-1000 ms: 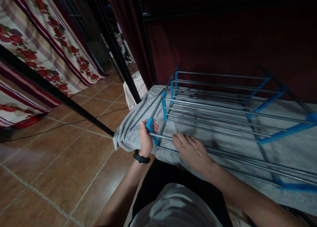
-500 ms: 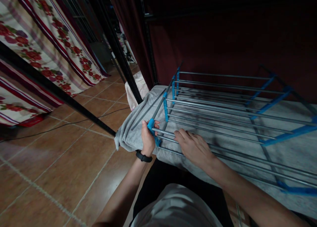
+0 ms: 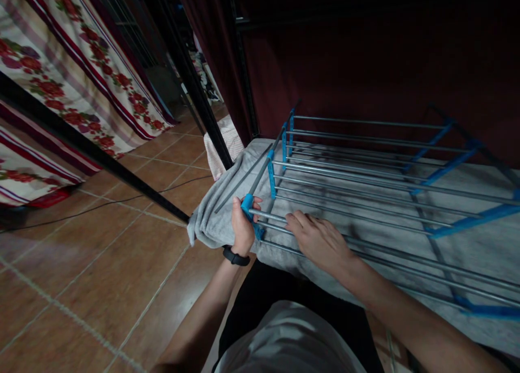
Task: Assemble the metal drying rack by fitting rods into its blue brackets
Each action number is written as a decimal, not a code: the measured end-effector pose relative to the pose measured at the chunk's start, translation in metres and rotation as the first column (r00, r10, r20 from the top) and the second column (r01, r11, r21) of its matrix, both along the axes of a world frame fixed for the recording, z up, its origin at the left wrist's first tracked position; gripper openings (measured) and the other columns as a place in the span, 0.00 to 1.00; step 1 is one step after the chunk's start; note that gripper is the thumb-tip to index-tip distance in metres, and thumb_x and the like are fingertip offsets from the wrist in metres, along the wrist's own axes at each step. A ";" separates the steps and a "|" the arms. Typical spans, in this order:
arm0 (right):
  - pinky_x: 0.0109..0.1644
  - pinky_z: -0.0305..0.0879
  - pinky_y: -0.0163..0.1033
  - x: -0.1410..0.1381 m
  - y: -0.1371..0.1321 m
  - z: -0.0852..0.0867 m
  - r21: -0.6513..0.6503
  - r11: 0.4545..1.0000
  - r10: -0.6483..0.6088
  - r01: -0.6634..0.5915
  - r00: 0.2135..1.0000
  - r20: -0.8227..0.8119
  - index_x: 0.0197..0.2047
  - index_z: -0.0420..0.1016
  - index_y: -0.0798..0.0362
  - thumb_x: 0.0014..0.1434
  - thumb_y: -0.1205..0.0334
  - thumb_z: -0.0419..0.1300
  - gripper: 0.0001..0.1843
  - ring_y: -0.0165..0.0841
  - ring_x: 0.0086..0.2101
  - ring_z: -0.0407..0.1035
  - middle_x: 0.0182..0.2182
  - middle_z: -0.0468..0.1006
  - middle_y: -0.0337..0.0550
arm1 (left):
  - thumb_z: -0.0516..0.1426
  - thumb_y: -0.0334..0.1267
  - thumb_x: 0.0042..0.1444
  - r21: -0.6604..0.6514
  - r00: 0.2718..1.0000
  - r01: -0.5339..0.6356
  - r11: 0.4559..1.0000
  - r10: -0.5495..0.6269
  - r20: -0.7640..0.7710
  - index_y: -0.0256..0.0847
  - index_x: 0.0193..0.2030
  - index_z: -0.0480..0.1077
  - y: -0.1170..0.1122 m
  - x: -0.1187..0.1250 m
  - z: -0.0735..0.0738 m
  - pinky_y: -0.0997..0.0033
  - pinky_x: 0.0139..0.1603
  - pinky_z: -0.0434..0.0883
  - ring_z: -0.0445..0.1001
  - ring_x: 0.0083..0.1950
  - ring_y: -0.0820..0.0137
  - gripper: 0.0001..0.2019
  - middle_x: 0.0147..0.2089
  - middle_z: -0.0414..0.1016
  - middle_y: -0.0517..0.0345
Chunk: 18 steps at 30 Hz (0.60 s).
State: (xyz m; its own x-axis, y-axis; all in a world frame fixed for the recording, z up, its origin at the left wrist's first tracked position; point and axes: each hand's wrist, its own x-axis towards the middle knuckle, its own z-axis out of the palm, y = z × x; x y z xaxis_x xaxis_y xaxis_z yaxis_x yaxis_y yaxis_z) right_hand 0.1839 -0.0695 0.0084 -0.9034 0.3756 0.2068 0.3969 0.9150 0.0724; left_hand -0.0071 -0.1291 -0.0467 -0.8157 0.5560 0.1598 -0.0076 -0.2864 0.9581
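A metal rack of several silver rods joined by blue plastic side pieces lies on a grey cloth. My left hand, with a black band at the wrist, is closed round a blue connector at the rack's near left corner. My right hand rests just to the right on the nearest silver rods, its fingers curled over one of them. A loose dark rod lies on the cloth beside the connector.
A black diagonal pole and an upright black frame post stand to the left. Floral curtains hang at far left over a brown tiled floor. A dark red wall backs the rack. A cable runs over the tiles.
My right hand has slid a little up and left along the near rods. The left hand keeps its hold on the blue connector. The view has shifted slightly.
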 end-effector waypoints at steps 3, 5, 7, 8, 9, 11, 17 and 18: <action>0.38 0.65 0.40 0.000 0.000 0.000 -0.020 1.000 0.000 0.000 1.000 -0.009 0.52 0.71 0.49 0.73 0.68 0.48 0.13 0.34 0.40 0.75 0.45 0.77 0.43 | 0.43 0.69 0.64 -0.004 1.000 -0.003 1.000 0.003 0.000 0.38 0.32 0.78 0.000 0.000 0.000 0.69 0.24 0.59 0.59 0.20 0.73 0.37 0.23 0.68 0.57; 0.37 0.65 0.40 -0.001 0.001 0.000 -0.030 1.000 0.004 -0.005 1.000 -0.015 0.51 0.71 0.49 0.73 0.67 0.48 0.13 0.34 0.39 0.76 0.45 0.77 0.43 | 0.43 0.69 0.64 -0.002 1.000 -0.001 1.000 0.001 0.010 0.39 0.32 0.78 0.000 0.000 -0.001 0.69 0.24 0.59 0.59 0.21 0.73 0.36 0.24 0.68 0.57; 0.37 0.66 0.40 -0.001 0.002 0.001 -0.043 0.999 0.005 -0.006 1.000 -0.014 0.51 0.72 0.49 0.73 0.67 0.48 0.12 0.33 0.39 0.76 0.45 0.77 0.43 | 0.44 0.69 0.64 0.000 1.000 0.001 1.000 -0.001 0.022 0.40 0.31 0.78 0.000 -0.001 -0.002 0.68 0.23 0.58 0.60 0.21 0.72 0.36 0.24 0.68 0.56; 0.38 0.66 0.39 -0.001 0.003 0.000 -0.052 0.999 0.004 -0.004 1.000 -0.011 0.52 0.72 0.50 0.73 0.67 0.48 0.12 0.33 0.39 0.76 0.46 0.77 0.44 | 0.45 0.69 0.63 0.000 1.000 0.002 1.000 -0.002 0.024 0.41 0.31 0.78 0.001 -0.001 -0.002 0.67 0.23 0.58 0.60 0.21 0.71 0.35 0.24 0.68 0.55; 0.38 0.67 0.39 -0.002 0.003 0.000 -0.064 0.998 0.004 -0.005 1.000 -0.010 0.52 0.72 0.50 0.73 0.67 0.48 0.13 0.33 0.40 0.76 0.46 0.78 0.45 | 0.45 0.69 0.63 0.000 1.000 0.003 1.000 -0.003 0.025 0.42 0.31 0.78 0.001 -0.001 -0.002 0.66 0.23 0.57 0.60 0.21 0.70 0.35 0.24 0.68 0.55; 0.38 0.68 0.40 -0.002 0.004 -0.001 -0.091 0.996 0.009 -0.011 1.000 -0.023 0.52 0.72 0.49 0.73 0.67 0.47 0.14 0.35 0.40 0.76 0.47 0.78 0.46 | 0.44 0.69 0.63 0.001 1.000 -0.003 1.000 0.003 0.023 0.44 0.30 0.79 0.002 -0.001 -0.002 0.64 0.22 0.56 0.59 0.21 0.69 0.35 0.24 0.68 0.54; 0.34 0.71 0.43 -0.003 0.005 -0.005 -0.093 0.995 0.031 -0.042 0.992 -0.123 0.48 0.73 0.47 0.72 0.67 0.46 0.14 0.38 0.35 0.76 0.43 0.79 0.45 | 0.42 0.67 0.65 -0.037 1.000 -0.002 0.999 0.002 -0.001 0.41 0.31 0.78 0.001 -0.002 0.000 0.64 0.24 0.58 0.60 0.22 0.69 0.35 0.24 0.68 0.54; 0.34 0.71 0.43 -0.003 0.005 -0.004 -0.085 0.996 0.027 -0.038 0.992 -0.124 0.47 0.73 0.48 0.72 0.67 0.46 0.14 0.37 0.35 0.76 0.43 0.79 0.44 | 0.42 0.66 0.66 -0.038 1.000 0.004 0.999 -0.005 -0.005 0.40 0.31 0.78 0.000 -0.003 0.000 0.64 0.24 0.57 0.60 0.22 0.70 0.35 0.24 0.68 0.54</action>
State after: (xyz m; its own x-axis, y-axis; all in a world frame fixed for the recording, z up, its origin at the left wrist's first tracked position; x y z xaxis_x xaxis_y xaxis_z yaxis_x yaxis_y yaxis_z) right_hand 0.1809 -0.0642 0.0047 -0.8853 0.3678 0.2846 0.3680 0.9282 -0.0550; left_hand -0.0102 -0.1286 -0.0463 -0.8124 0.5655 0.1425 -0.0038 -0.2495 0.9684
